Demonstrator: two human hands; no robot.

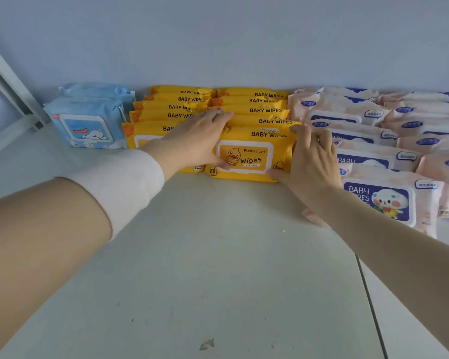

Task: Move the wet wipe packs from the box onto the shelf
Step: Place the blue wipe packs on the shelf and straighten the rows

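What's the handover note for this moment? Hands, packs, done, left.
Left hand: flat on the front yellow pack and the ones behind.
Right hand: holds that pack's right end, thumb at its bottom edge.
Done: pack stands on the shelf, front of the right yellow row; blue packs to its left, pink packs to its right.
To do: let go, fetch more. Box not in view, count unknown.
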